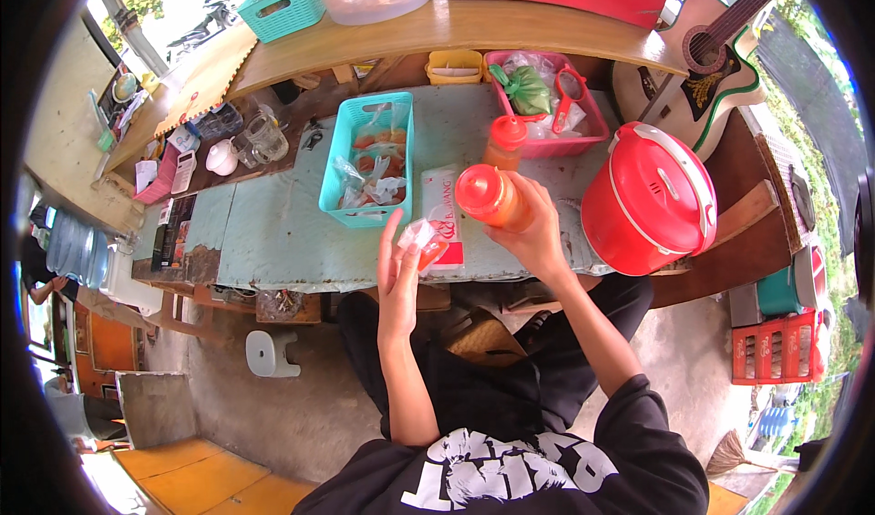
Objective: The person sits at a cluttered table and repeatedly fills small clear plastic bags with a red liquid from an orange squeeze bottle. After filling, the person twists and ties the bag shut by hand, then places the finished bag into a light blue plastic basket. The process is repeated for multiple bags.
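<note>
Glossy plastic bottle (497, 198), scuffed painted tabletop (273, 228)

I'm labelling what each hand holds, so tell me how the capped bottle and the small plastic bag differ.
The bottle has a firm shape and a red-orange cap; the bag is crumpled clear plastic. The bottle looks bulkier; the bag is smaller. The bottle is in the right hand, the bag in the left hand. Both show reddish-orange colour.

The person's left hand (397, 287) holds a small clear bag (430, 249) with orange-red contents; the right hand (538, 228) grips an orange squeeze bottle (488, 196). A turquoise basket (365, 217) and a red lidded container (638, 214) rest on the worn table (273, 232).
</note>
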Available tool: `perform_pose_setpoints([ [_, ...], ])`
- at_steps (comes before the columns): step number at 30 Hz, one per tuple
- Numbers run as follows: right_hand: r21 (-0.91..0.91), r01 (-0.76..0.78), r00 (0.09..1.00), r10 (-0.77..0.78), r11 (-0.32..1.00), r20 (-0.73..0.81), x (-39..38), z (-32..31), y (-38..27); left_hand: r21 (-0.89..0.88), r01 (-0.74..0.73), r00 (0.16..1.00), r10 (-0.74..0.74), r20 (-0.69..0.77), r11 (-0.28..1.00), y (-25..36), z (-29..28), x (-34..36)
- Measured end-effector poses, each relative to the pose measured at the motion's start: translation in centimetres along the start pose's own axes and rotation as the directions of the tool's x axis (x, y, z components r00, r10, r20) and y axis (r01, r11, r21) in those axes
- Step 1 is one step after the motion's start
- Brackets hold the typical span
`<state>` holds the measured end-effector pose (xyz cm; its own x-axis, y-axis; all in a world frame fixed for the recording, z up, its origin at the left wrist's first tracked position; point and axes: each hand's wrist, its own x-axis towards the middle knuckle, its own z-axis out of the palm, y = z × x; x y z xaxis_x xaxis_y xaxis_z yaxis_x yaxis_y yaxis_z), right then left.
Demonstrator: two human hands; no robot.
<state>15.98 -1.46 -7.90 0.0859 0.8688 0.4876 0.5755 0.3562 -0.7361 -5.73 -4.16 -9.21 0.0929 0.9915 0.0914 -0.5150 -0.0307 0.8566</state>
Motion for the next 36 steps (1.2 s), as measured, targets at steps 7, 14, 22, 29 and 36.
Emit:
perform_pose_setpoints([
  [7, 0.393, -0.245, 0.967, 0.253, 0.886, 0.033, -0.1, 3.8, 0.9, -0.049, 0.047, 0.999, -0.048, -0.015, 0.998, 0.9, -0.1, 0.0],
  [14, 0.307, -0.147, 0.971, 0.196, 0.94, -0.136, -0.5, 7.4, 4.7, -0.012, 0.101, 0.995, -0.101, 0.018, 0.995, 0.5, 0.7, -0.1],
  [22, 0.075, -0.131, 0.929, 0.149, 0.989, -0.338, -3.8, 6.2, 2.2, 0.114, 0.091, 0.993, -0.099, 0.063, 0.989, 0.5, 1.2, 0.1],
  [29, 0.414, -0.253, 0.968, 0.223, 0.874, 0.119, -4.4, 2.1, -2.9, 0.159, 0.089, 0.973, -0.12, 0.196, 0.983, 0.1, 1.3, 0.2],
  [36, 0.449, -0.294, 0.952, 0.216, 0.844, 0.218, -3.6, 1.4, -2.6, 0.172, 0.056, 0.965, -0.098, 0.245, 0.983, 0.1, 2.2, 0.0],
])
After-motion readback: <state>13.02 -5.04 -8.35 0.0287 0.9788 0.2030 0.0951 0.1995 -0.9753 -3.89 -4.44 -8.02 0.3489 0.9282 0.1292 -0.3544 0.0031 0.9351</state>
